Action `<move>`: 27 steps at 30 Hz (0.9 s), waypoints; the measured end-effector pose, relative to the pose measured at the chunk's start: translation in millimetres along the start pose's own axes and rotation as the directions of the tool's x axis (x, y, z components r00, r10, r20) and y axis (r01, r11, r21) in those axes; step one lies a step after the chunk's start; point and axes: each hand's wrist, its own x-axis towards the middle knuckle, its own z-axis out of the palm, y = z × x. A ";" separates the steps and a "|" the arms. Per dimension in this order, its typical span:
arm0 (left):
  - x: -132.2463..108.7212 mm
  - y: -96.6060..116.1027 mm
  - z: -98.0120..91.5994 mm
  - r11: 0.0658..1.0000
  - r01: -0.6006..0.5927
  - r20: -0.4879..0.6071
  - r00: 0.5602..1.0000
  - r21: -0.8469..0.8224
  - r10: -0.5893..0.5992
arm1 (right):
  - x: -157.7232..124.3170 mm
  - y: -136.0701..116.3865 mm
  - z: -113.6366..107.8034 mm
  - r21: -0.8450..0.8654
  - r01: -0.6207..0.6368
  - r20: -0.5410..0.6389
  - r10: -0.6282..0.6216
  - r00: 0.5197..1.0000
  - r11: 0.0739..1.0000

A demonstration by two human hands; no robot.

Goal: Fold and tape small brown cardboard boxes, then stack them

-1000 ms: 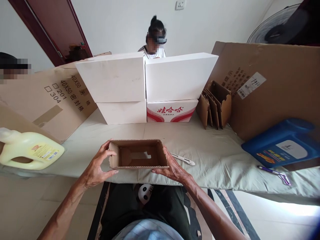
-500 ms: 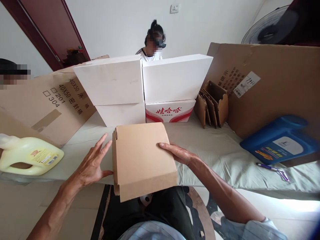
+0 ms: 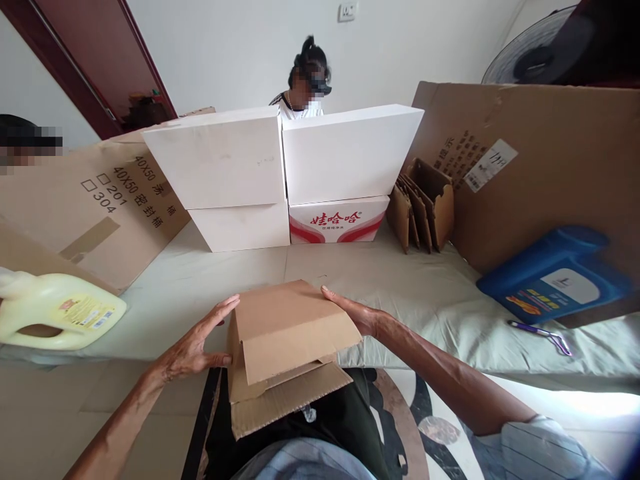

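A small brown cardboard box is tilted at the front edge of the cloth-covered table, over my lap. Its near end gapes: an upper flap juts toward me, and a lower flap hangs beneath it. My left hand is at the box's left side, fingers stretched and thumb apart, the tips at or against the cardboard. On the right side my right hand grips the box, thumb along the top edge and the other fingers mostly hidden behind it.
White boxes are stacked ahead, one with red print. Folded cardboard pieces stand beside them. A yellow jug lies left; a blue bottle and a purple-handled tool lie right. Large cartons flank the table. Two people are beyond.
The box has tipped and come lower, so its near end with two spread flaps now shows. My left hand has moved right, to the box's side. My right hand stays on the right side.
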 end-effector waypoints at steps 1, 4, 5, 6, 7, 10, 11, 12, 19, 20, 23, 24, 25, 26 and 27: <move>-0.1 -1.4 2.2 0.999 0.017 0.001 1.000 -0.036 -0.017 | 0.5 0.4 -1.2 -0.002 -0.020 -0.002 0.020 1.000 1.000; 0.5 -5.9 6.5 0.987 0.074 0.003 0.997 -0.145 -0.075 | 1.9 -2.4 -3.1 -0.038 -0.045 -0.013 0.044 0.999 0.998; 0.9 -7.2 6.6 0.979 0.094 0.002 0.995 -0.179 -0.095 | 2.0 -4.6 -2.8 -0.062 -0.036 -0.016 0.035 0.999 0.997; 1.3 -8.1 6.0 0.972 0.114 -0.002 0.993 -0.207 -0.117 | 1.8 -7.3 -2.0 -0.085 -0.025 -0.017 0.024 1.000 0.996; 1.5 -8.5 4.8 0.964 0.132 -0.011 0.990 -0.230 -0.138 | 1.4 -10.4 -0.7 -0.103 -0.015 -0.015 0.013 1.000 0.995; 0.8 -7.1 0.7 0.945 0.157 -0.053 0.982 -0.287 -0.180 | -0.1 -22.0 5.7 -0.143 -0.022 0.001 0.023 1.000 0.989; 0.0 -6.0 0.2 0.936 0.161 -0.071 0.979 -0.314 -0.192 | -0.4 -26.2 8.2 -0.161 -0.034 0.001 0.034 0.999 0.986; -0.9 -5.0 0.6 0.922 0.168 -0.084 0.974 -0.349 -0.209 | -0.5 -30.5 10.5 -0.186 -0.045 -0.007 0.045 0.999 0.982; 2.8 -4.0 23.6 0.797 0.280 -0.148 0.898 -0.536 -0.415 | 10.9 -44.8 15.0 -0.419 -0.172 -0.096 0.145 0.985 0.892; 4.7 -4.1 26.9 0.783 0.291 -0.182 0.873 -0.551 -0.452 | 13.6 -44.5 14.8 -0.429 -0.180 -0.117 0.144 0.983 0.885; 9.3 -1.6 32.0 0.778 0.211 -0.347 0.805 -0.592 -0.482 | 21.6 -44.0 17.2 -0.441 -0.142 -0.165 0.075 0.983 0.886; 10.2 0.6 31.8 0.790 0.148 -0.401 0.798 -0.595 -0.451 | 24.1 -44.5 19.4 -0.450 -0.124 -0.177 0.048 0.983 0.884; 10.8 3.3 30.8 0.800 0.085 -0.434 0.803 -0.594 -0.408 | 26.4 -45.5 22.2 -0.463 -0.111 -0.195 0.021 0.981 0.879; 11.4 6.4 29.2 0.800 0.039 -0.437 0.821 -0.598 -0.367 | 28.4 -47.0 25.4 -0.479 -0.102 -0.223 -0.008 0.975 0.872; 12.2 9.7 27.2 0.791 0.021 -0.415 0.842 -0.612 -0.344 | 30.0 -48.8 28.9 -0.506 -0.091 -0.257 -0.049 0.965 0.858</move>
